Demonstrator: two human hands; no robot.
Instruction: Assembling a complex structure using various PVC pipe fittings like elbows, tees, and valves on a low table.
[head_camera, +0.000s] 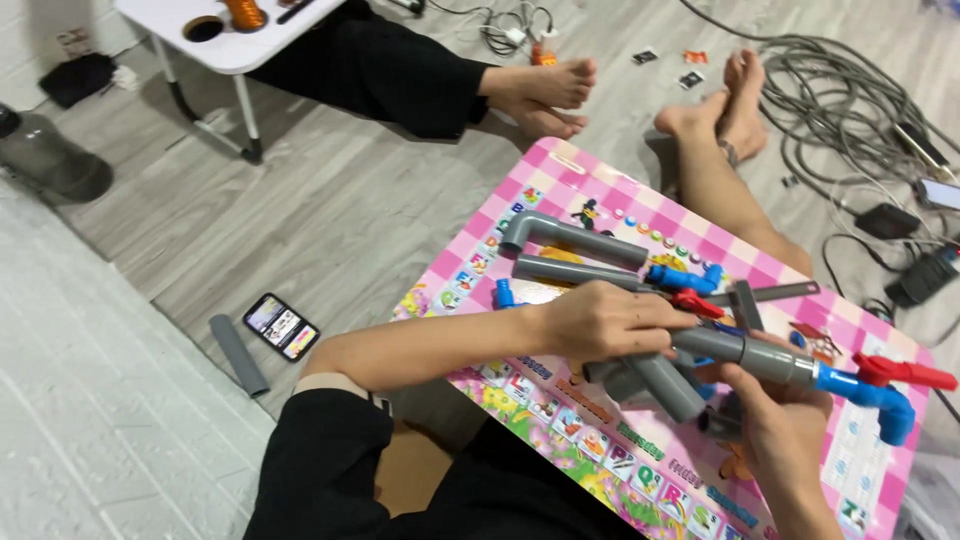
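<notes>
The pink desk (600, 190) carries loose grey pipes (575, 238). Above it, the left hand (610, 320) and right hand (775, 410) both clamp a grey pipe assembly (740, 352) ending in a blue tap (880, 395).

Home floor setting, grey wood-look flooring (340, 210), bare feet (545, 95), tangled cables (830, 100), low white folding table (235, 50), children's pink lap table (560, 170)

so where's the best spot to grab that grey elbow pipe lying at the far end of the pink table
Probably the long straight run of the grey elbow pipe, pinched across its width from above. It lies flat on the pink table with its top side clear, while the bent end at the left is shorter and curved. Both the left hand and right hand are busy holding a pipe assembly.
</notes>
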